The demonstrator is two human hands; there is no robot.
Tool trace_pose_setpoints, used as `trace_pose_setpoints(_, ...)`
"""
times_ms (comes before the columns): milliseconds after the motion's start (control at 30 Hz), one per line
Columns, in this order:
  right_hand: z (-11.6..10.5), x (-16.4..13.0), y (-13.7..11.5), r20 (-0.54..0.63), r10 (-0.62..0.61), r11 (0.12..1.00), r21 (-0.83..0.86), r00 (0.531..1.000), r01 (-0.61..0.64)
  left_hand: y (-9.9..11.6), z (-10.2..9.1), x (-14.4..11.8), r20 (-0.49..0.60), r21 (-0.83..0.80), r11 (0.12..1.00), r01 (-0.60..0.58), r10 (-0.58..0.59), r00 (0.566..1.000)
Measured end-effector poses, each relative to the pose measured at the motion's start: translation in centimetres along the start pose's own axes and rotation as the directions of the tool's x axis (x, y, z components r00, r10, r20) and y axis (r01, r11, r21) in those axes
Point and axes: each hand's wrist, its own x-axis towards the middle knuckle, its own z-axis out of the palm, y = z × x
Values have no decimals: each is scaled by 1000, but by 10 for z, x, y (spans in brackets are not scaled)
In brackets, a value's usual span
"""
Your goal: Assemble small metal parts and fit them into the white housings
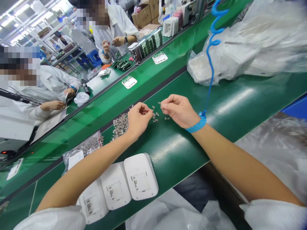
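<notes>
My left hand hovers over the green work surface, fingers curled in a pinch around small metal parts. My right hand, with a blue wrist strap and coiled blue cord, pinches a tiny metal piece just right of the left hand. Scattered small metal parts lie between both hands, and a larger pile of them sits to the left. Three white plastic casings lie face down under my left forearm.
A bag of metal parts lies at left. Large clear plastic bags with white casings fill the right. On the conveyor belt ride white devices. Two people in white coats work across the belt.
</notes>
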Motion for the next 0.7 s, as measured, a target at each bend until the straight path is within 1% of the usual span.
trace_pose_setpoints(33,-7,2,-4,-8,-29,992,-125,1000,27,-4,1,9,20,57,998,-5,3,1000)
trace_pose_setpoints(67,-15,4,-6,-7,-53,954,-296,999,49,-10,2,19,44,126,992,-18,12,999)
trace_pose_setpoints(100,-22,6,-8,6,-67,872,-486,998,62,-15,4,31,69,196,980,-39,26,997)
trace_pose_setpoints(133,-30,7,-9,34,-64,746,-663,997,70,-21,6,43,97,258,964,-67,43,994)
trace_pose_setpoints(167,-36,9,-8,68,-40,597,-798,997,79,-26,10,54,132,310,946,-98,59,989)
trace_pose_setpoints(200,-41,10,-7,98,-2,452,-888,995,88,-30,13,64,178,358,925,-127,66,982)
trace_pose_setpoints(233,-45,12,-4,116,42,330,-939,992,95,-34,16,72,226,403,902,-156,66,972)
trace_pose_setpoints(267,-47,13,-1,126,82,242,-965,989,103,-36,18,78,273,447,875,-187,66,960)
trace_pose_setpoints(300,-48,13,1,134,105,187,-976,985,113,-36,20,81,312,489,844,-222,69,948)
trace_pose_setpoints(333,-47,14,4,145,104,158,-979,984,128,-36,19,82,335,523,813,-256,80,939)
trace_pose_setpoints(367,-45,14,6,167,80,150,-977,983,154,-35,17,80,349,544,788,-288,99,932)
trace_pose_setpoints(433,-38,13,11,260,5,172,-951,966,255,-34,10,71,406,552,755,-355,128,905)
trace_pose_setpoints(467,-33,12,13,322,-27,187,-929,946,321,-33,5,64,456,546,742,-388,126,881)
trace_pose_setpoints(533,-24,9,19,434,-70,197,-877,898,439,-34,-2,50,571,534,708,-462,100,815)
trace_pose_setpoints(567,-20,8,22,474,-80,192,-856,877,480,-35,-5,43,612,538,682,-495,88,786)
trace_pose_setpoints(600,-16,7,25,500,-85,181,-843,862,507,-36,-6,37,633,549,655,-519,80,770)
trace_pose_setpoints(633,-14,5,28,517,-89,168,-835,852,524,-38,-6,33,641,560,635,-533,75,764)
trace_pose_setpoints(700,-10,3,31,551,-87,148,-817,830,558,-39,-4,28,637,571,626,-531,70,767)
